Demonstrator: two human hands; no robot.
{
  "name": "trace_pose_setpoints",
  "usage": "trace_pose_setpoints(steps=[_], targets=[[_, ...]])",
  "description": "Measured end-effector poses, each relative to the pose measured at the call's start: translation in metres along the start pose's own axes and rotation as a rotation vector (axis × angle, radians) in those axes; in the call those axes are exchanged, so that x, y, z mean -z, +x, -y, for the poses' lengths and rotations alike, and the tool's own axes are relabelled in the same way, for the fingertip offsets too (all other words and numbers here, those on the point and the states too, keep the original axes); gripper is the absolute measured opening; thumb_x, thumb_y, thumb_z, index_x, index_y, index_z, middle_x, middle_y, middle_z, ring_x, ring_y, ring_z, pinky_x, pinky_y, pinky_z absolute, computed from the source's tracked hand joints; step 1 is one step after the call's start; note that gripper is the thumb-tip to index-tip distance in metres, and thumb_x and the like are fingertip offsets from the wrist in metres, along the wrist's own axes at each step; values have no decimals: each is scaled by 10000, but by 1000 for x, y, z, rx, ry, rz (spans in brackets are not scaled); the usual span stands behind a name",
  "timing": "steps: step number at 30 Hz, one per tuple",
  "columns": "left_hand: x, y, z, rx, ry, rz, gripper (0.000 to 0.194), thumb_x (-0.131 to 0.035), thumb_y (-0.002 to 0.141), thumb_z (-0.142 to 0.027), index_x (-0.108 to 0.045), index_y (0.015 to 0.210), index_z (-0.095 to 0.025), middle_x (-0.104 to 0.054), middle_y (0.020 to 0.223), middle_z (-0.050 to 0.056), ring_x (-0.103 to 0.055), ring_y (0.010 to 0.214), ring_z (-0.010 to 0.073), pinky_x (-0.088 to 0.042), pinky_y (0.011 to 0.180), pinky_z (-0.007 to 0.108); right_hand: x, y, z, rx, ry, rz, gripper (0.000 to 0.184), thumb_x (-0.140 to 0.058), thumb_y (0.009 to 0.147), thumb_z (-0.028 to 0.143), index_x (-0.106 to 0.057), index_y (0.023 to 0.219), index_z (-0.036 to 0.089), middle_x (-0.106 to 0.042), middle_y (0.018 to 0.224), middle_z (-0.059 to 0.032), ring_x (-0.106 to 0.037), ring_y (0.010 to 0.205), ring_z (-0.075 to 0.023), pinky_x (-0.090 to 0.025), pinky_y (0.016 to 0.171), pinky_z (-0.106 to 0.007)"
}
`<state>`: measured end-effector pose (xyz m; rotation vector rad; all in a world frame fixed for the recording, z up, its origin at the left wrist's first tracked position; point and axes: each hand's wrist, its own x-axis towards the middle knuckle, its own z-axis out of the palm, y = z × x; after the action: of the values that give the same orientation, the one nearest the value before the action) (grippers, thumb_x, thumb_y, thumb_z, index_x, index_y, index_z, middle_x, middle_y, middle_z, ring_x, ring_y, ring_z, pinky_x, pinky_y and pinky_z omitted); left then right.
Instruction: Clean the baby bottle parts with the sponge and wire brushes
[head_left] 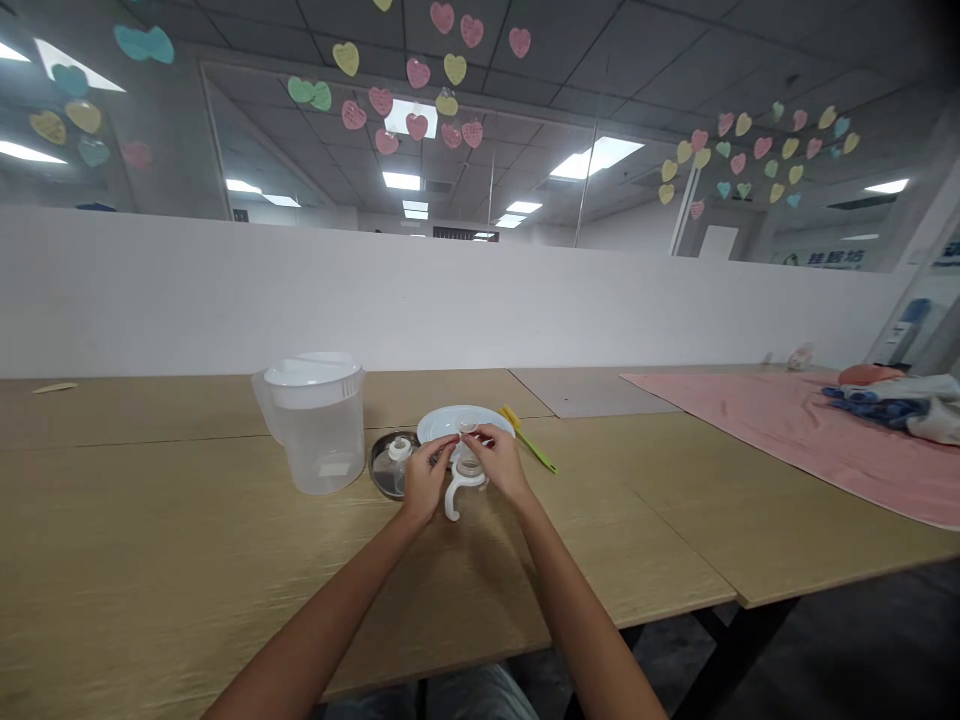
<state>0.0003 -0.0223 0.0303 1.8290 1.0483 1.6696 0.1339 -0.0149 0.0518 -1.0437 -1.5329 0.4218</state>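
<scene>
My left hand and my right hand meet just in front of a white plate. Both have their fingertips pinched together on a small clear, rounded piece, whose exact kind I cannot make out. Directly below my fingers is a white part with a curved handle and a clear round section; whether it joins the piece above is unclear. Beside my left hand, a small clear bottle with a white collar stands in a round metal tray, partly hidden by that hand.
A large translucent pitcher stands left of the tray. Right of the plate lies a green-handled brush with yellow bristles. A pink cloth covers the table's right part, with bundled fabric on it. A white partition rises behind.
</scene>
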Motion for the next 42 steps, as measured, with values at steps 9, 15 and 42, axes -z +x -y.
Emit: trace_pose_setpoints(steps=[9, 15, 42], targets=[[3, -2, 3, 50, -14, -161, 261, -595, 743, -363, -666, 916, -181, -704, 760, 29, -653, 719, 161, -481, 705, 250, 7, 21, 3, 30, -352, 167, 217, -479, 785, 209, -681, 858, 174, -686, 789, -36, -595, 705, -142, -407, 670, -231], [7, -15, 1, 63, -75, -178, 344, -475, 829, -400, -654, 961, -137, -551, 455, -39, -519, 453, 106, -423, 533, 215, 8, 38, 9, -46, -831, 383, 199, -549, 727, 177, -720, 817, 226, -699, 835, -44, -610, 775, -153, -380, 674, -216], [4, -22, -1, -282, 273, 118, 281, -579, 763, -355, -495, 979, -195, -528, 960, 57, -524, 868, 177, -462, 682, 270, -7, 42, -15, -141, 435, -203, 206, -369, 856, 414, -374, 871, 208, -550, 504, 70, -480, 336, -88, -369, 378, -184]])
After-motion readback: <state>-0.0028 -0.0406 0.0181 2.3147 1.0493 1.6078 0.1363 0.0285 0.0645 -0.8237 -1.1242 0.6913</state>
